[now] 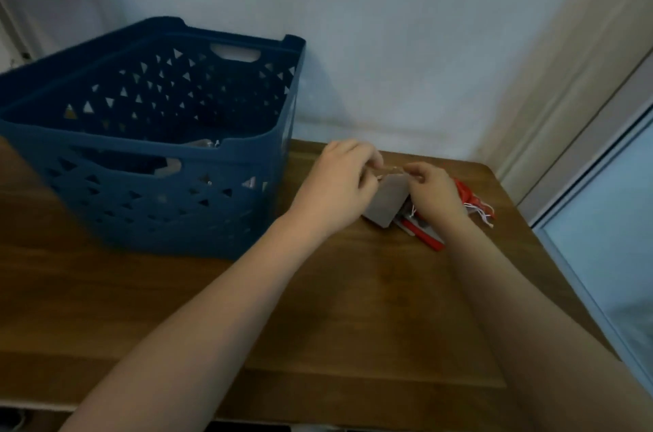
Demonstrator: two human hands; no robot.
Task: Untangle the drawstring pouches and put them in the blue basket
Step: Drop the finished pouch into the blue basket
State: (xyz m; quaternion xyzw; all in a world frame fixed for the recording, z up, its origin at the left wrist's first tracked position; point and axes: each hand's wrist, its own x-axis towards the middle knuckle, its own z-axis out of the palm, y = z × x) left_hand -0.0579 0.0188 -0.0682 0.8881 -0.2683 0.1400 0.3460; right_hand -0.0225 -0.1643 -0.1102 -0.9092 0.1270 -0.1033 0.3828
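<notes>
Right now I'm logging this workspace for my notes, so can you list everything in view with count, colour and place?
basket: one, blue, left on the table; grey items show inside
grey pouch: one, grey, held up between both hands
pouch pile: count unclear, red and grey with white strings, on the table under the right hand
table: one, brown wood, against a white wall
left hand: pinches the pouch's string
right hand: pinches the pouch's top

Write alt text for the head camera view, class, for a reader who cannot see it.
Two bare hands, left hand and right hand, pinch the strings at the top of a flat grey fabric pouch above a brown wooden table. Red and grey pouches lie tangled beneath; a blue perforated plastic basket stands left.
</notes>
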